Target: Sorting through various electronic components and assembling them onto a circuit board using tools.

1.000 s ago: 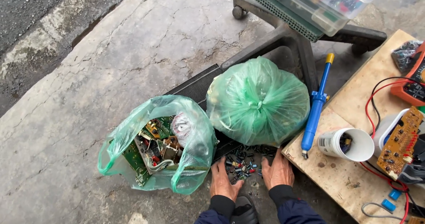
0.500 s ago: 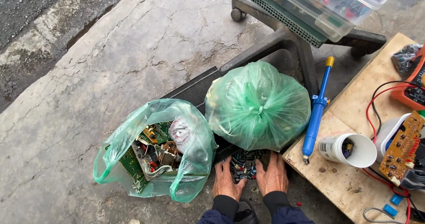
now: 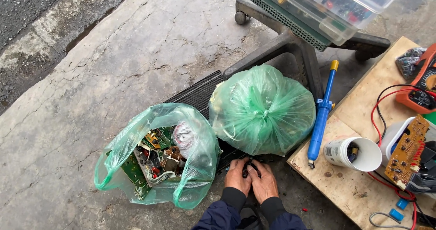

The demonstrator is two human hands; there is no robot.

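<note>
My left hand (image 3: 237,175) and right hand (image 3: 265,181) cupped together, fingers curled round small dark part (image 3: 249,169), probably electronic scrap, low on ground between open green bag (image 3: 156,155) and tied green bag (image 3: 262,109). Light, rigid, sharp-edged; pinch by sides.

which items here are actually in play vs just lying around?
In play:
- left hand and right hand, closed together over small dark parts
- open green bag of circuit boards, beside the hands

Lying about:
- tied green bag
- blue desoldering pump
- white cup
- orange multimeter
- wooden board
</note>
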